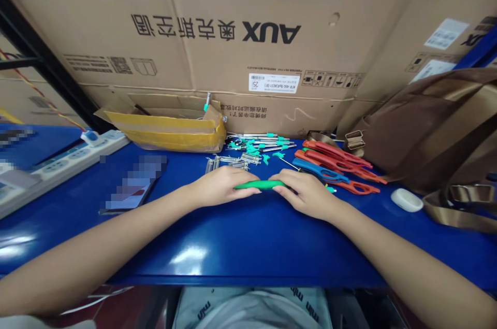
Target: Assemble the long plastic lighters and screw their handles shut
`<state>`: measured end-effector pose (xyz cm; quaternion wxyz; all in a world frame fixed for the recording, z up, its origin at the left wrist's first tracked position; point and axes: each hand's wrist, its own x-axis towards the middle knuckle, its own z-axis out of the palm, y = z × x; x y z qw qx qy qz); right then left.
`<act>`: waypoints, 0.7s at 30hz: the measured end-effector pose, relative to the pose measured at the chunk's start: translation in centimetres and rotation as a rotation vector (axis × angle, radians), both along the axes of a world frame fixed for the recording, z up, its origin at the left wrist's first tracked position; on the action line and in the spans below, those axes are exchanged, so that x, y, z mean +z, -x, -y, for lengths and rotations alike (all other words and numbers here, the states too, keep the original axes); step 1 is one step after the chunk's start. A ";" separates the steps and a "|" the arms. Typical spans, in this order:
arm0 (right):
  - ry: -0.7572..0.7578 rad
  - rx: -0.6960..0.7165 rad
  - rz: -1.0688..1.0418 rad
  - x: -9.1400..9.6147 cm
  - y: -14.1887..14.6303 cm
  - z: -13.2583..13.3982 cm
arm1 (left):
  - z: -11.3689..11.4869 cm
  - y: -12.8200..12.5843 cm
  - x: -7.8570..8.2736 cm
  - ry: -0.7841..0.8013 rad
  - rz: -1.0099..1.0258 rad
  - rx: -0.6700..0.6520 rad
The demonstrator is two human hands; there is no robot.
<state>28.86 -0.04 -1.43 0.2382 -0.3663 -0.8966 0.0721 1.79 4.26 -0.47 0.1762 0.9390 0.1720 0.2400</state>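
Note:
A narrow green plastic handle [261, 184] is held level between my two hands, above the blue table. My left hand [217, 185] pinches its left end between thumb and fingers. At the other end, my right hand [306, 191] is closed on it the same way; part of the handle is hidden by the fingers. Just beyond my left hand lie several small flat metal pieces [250, 158]. Behind them is a loose pile of slim metal rods with teal plastic parts [272, 143]. Red plastic handles [341, 155] and a blue plastic handle [316, 167] lie beyond my right hand.
A yellow-taped cardboard box [171, 129] stands at the back left, near a phone [135, 186] and a white power strip [66, 163]. On the right are a brown bag [427, 132] and a white rounded case [406, 200]. Large cardboard [217, 70] walls the back.

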 end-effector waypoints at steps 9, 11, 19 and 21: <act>0.140 0.090 0.003 1.4 1.7 0.6 | 1.7 1.1 -0.4 -0.178 0.008 0.038; 0.165 0.075 0.074 2.4 1.5 0.6 | 1.9 1.4 -0.3 -0.178 0.027 0.051; 0.107 0.022 0.199 3.4 -0.1 -0.4 | 1.2 2.4 -0.3 -0.104 0.096 0.136; 0.038 -0.009 0.220 2.6 0.0 -0.3 | 0.7 2.5 -0.6 -0.082 0.090 0.146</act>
